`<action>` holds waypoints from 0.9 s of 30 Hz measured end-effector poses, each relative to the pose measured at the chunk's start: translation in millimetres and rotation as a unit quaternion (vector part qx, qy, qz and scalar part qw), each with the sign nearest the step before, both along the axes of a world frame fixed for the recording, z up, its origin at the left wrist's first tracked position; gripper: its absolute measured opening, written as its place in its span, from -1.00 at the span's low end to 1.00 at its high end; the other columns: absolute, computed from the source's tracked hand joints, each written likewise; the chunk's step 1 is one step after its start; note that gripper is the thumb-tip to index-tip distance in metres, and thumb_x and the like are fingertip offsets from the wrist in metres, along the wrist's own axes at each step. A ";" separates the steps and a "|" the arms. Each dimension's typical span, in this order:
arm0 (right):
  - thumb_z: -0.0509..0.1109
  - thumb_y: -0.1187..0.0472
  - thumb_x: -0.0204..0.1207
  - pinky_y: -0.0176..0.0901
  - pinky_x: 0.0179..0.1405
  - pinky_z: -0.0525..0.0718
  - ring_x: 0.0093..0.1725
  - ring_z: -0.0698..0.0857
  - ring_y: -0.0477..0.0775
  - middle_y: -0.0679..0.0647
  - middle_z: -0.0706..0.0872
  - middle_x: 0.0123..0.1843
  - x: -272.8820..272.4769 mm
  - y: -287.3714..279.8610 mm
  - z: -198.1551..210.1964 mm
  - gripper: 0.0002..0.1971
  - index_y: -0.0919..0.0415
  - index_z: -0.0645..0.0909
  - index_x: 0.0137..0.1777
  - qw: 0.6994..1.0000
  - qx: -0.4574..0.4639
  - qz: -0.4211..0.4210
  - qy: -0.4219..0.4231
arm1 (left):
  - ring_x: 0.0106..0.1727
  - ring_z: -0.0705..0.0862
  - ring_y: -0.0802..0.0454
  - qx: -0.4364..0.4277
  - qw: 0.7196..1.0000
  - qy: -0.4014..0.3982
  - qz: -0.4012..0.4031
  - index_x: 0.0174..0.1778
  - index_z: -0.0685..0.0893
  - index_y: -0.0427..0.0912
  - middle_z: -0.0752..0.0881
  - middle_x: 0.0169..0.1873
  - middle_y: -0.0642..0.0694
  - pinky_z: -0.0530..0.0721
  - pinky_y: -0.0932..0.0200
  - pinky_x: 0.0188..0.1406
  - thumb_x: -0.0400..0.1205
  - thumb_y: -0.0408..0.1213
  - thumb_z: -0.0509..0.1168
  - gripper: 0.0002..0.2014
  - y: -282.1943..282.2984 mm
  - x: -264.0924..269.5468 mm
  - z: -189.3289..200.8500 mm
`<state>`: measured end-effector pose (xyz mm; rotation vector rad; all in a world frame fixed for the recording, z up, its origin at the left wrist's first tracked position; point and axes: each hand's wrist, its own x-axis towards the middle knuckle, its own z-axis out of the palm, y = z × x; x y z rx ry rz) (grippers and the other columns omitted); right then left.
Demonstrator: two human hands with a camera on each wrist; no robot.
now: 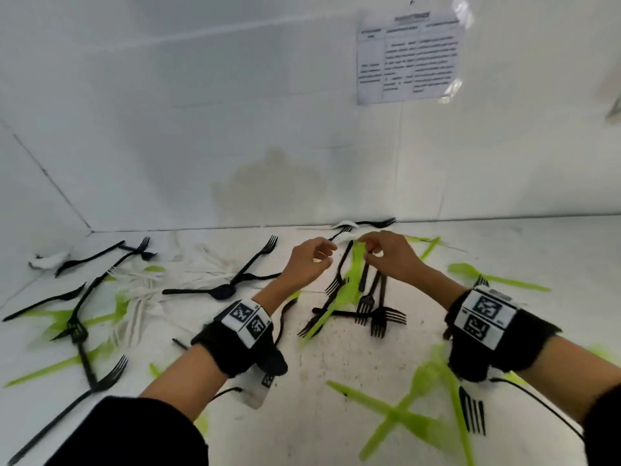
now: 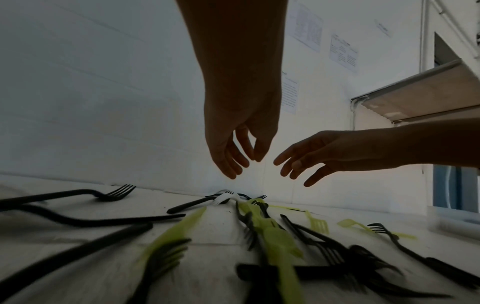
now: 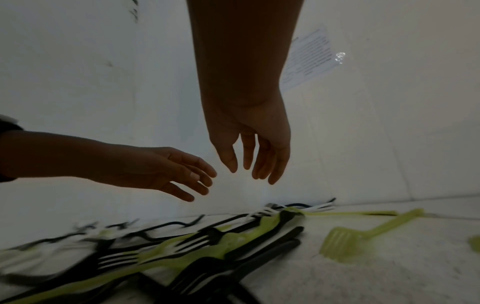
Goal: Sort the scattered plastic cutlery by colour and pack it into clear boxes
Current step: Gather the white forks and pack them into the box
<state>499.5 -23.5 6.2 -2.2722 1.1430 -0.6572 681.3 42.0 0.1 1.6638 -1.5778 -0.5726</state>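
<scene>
Fingers [image 2: 235, 156] of both hands hang loosely spread, seemingly empty, above black forks [image 1: 369, 304] on the table [image 1: 353, 358].

Bright and evenly lit from the head view, with a soft grey shadow on the wall [image 1: 279, 183] behind the tabletop [image 1: 336, 358]. Glare on the taped notice [image 1: 408, 58] above that shadow, text too blurred to read. Strong motion smear on green cutlery [image 1: 413, 415] nearest the camera. Dim and backlit in both wrist views: left hand [image 2: 233, 131] and right hand [image 3: 249, 131] mere silhouettes, nearest forks [image 3: 207, 273] blurred, wall lines bowed.
</scene>
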 end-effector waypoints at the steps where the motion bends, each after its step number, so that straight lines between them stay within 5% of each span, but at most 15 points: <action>1: 0.40 0.37 0.43 -0.05 0.09 0.52 0.06 0.64 0.23 0.27 0.71 0.02 2.8 -9.0 -0.2 -0.67 0.31 0.62 0.22 1.000 0.005 -0.012 0.006 | -0.04 0.65 0.03 0.000 1.000 -0.003 -0.009 0.10 0.68 -0.30 0.72 0.01 -0.17 0.47 0.64 -0.16 0.55 -0.51 0.30 -0.78 -12.6 4.6 0.2; 10: 0.21 0.40 0.54 -0.18 0.30 0.28 0.38 0.40 0.24 0.25 0.53 0.33 29.5 -73.7 -32.8 -0.56 0.22 0.47 0.43 0.989 -0.001 -0.027 0.143 | -0.08 0.64 0.05 -0.031 0.999 -0.027 -0.027 0.03 0.69 -0.39 0.74 0.00 -0.26 0.48 0.67 -0.14 0.50 -0.63 0.25 -0.76 -104.3 39.2 -12.5; 16: 0.18 0.39 0.55 -0.11 0.34 0.34 0.37 0.42 0.23 0.16 0.55 0.38 56.3 -104.4 -45.8 -0.57 0.21 0.47 0.43 0.979 -0.049 0.022 0.196 | -0.09 0.63 0.05 -0.068 0.995 -0.030 -0.059 0.03 0.69 -0.42 0.74 0.00 -0.28 0.49 0.66 -0.11 0.51 -0.69 0.20 -0.74 -141.9 50.8 -15.3; 21: 0.29 0.40 0.48 -0.15 0.21 0.37 0.26 0.54 0.21 0.22 0.68 0.15 64.2 -115.9 -55.9 -0.70 0.29 0.65 0.20 0.987 -0.055 0.002 0.152 | 0.05 0.67 0.01 -0.061 0.994 -0.039 -0.078 0.07 0.68 -0.38 0.73 0.07 -0.22 0.46 0.69 -0.05 0.54 -0.68 0.16 -0.71 -161.3 58.7 -24.2; 27: 0.57 0.38 0.30 -0.37 -0.12 0.42 0.06 0.70 0.11 0.15 0.78 0.04 45.5 -120.3 -51.2 -0.70 0.30 0.72 0.06 0.996 0.003 -0.070 -0.062 | 0.32 0.58 -0.12 0.011 0.986 -0.098 -0.134 0.34 0.56 -0.38 0.62 0.30 -0.26 0.33 0.54 0.16 0.57 -0.67 0.15 -0.58 -171.5 54.0 -39.8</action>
